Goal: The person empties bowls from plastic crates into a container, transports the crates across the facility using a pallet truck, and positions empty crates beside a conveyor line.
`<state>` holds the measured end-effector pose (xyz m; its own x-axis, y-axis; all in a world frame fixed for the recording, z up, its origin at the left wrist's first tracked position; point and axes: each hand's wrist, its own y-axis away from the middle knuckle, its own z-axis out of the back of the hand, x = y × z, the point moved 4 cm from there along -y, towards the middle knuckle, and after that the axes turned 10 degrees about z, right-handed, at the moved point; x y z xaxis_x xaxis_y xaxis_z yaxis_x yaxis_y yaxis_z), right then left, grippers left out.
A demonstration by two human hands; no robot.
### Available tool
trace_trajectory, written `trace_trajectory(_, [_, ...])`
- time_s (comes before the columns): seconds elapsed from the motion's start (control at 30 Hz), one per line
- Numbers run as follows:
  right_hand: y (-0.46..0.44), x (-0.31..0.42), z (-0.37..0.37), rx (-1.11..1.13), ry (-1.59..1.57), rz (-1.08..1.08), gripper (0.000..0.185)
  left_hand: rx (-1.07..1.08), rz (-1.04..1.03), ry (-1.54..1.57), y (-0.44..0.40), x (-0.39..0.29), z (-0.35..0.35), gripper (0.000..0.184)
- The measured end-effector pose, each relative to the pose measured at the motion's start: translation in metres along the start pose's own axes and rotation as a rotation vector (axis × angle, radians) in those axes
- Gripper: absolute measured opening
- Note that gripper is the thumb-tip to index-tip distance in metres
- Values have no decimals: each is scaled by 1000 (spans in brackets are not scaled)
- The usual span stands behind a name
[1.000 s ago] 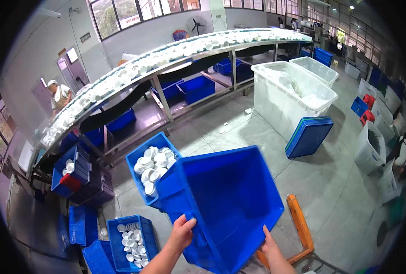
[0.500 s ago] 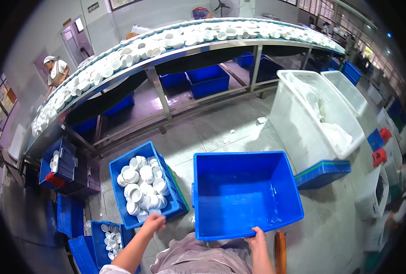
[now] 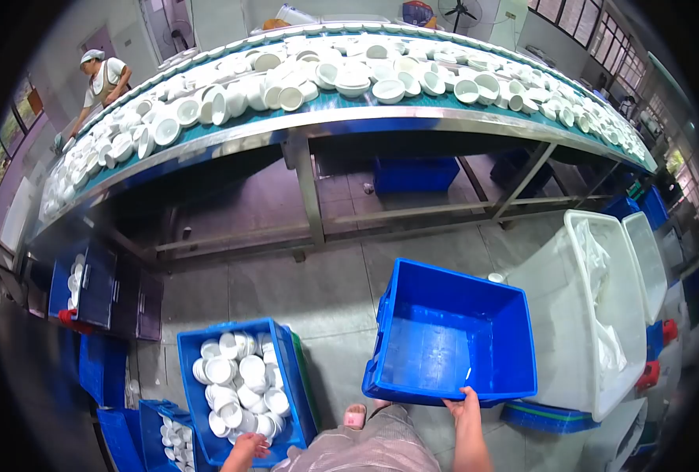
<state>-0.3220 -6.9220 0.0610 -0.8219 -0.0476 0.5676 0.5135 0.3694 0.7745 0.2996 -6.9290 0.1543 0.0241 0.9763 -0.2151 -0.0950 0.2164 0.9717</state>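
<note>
An empty blue bin [image 3: 459,334] is tilted at the centre right. My right hand [image 3: 467,405] grips the middle of its near rim, the thumb over the edge. To the left stands another blue bin [image 3: 293,385], filled with white cups [image 3: 251,374]. My left hand [image 3: 249,448] is at that bin's near edge, close to the cups, its fingers partly spread and nothing held in them.
Ahead runs a long conveyor [image 3: 239,134] heaped with white bowls. A person [image 3: 104,79] stands at its far left end. White tubs [image 3: 570,315] stand at the right, with stacked blue lids [image 3: 546,417] below. More blue bins [image 3: 102,370] are at the left.
My left hand has let go of the empty bin and moved left to the cup-filled bin. The empty bin has swung to the right in my right hand. The view has moved closer to the conveyor.
</note>
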Motion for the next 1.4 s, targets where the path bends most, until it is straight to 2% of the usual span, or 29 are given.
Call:
trace_trajectory(0.17, [-40,1,-70,66,176,10,52,-120,-8,166,26,13,8,25])
trace_trajectory(0.23, [-31,10,-103,88,227,26,50,-222,49,163,24,43,15,24])
trace_trajectory(0.27, [-34,14,-116,120,256,41,50,-194,98,222,26,70,5,24])
trace_trajectory(0.3, [-35,19,-125,152,285,55,50,-244,137,125,49,69,-13,22])
trace_trajectory(0.37, [-21,27,-164,223,234,99,48,-170,172,-44,58,76,-28,23])
trace_trajectory(0.4, [-34,48,-185,261,272,112,48,-190,183,4,54,113,-65,29])
trace_trajectory(0.43, [-49,51,-205,289,255,130,48,-110,163,187,55,111,-80,21])
trace_trajectory(0.5, [-116,58,-234,408,179,87,50,-130,152,233,68,113,-113,18])
trace_trajectory(0.57, [-136,81,-337,324,239,165,31,-98,192,263,66,99,-140,18])
trace_trajectory(0.6, [-162,100,-379,309,362,63,24,-85,138,276,62,94,-152,16])
trace_trajectory(0.63, [-116,127,-427,525,417,295,24,-73,94,310,61,96,-172,15])
trace_trajectory(0.67, [-162,147,-479,658,367,247,31,-85,44,351,56,96,-182,15])
trace_trajectory(0.7, [-138,173,-521,917,381,392,39,-100,-6,391,57,88,-196,15])
trace_trajectory(0.77, [-167,205,-567,1184,209,567,37,-165,20,493,52,58,-193,13])
trace_trajectory(0.8, [-168,215,-581,1216,291,564,33,-180,-16,499,60,74,-242,12])
trace_trajectory(0.83, [-167,227,-587,1229,318,593,29,-205,-93,461,59,71,-263,11])
trace_trajectory(0.87, [-166,247,-593,1244,344,623,25,-181,-3,541,79,60,-290,10])
trace_trajectory(0.93, [-156,289,-597,1270,383,689,19,-131,45,793,104,87,-341,10])
trace_trajectory(1.0, [-170,312,-562,1062,502,721,21,-160,156,929,136,120,-395,11])
trace_trajectory(1.03, [-112,287,-524,1167,766,741,15,-199,202,947,146,143,-416,12])
trace_trajectory(1.07, [-144,288,-494,1024,858,739,17,-295,141,876,152,174,-444,12])
trace_trajectory(1.13, [-159,283,-428,1022,825,508,16,-385,84,805,147,243,-508,14])
trace_trajectory(1.17, [-162,287,-397,946,1012,571,18,-380,87,806,147,273,-531,15])
trace_trajectory(1.2, [-163,289,-380,990,1029,487,18,-380,114,920,139,277,-557,16])
trace_trajectory(1.23, [-160,286,-355,851,1131,434,14,-388,158,1020,144,277,-576,16])
trace_trajectory(1.27, [-149,276,-341,664,1273,437,13,-313,215,1097,162,232,-564,16])
trace_trajectory(1.3, [-141,267,-333,663,1439,369,16,-320,281,1164,161,224,-576,15])
trace_trajectory(1.37, [-125,231,-326,842,1728,170,21,-349,408,1306,152,223,-592,14])
trace_trajectory(1.4, [-112,212,-321,945,1895,64,23,-373,459,1187,130,259,-616,16])
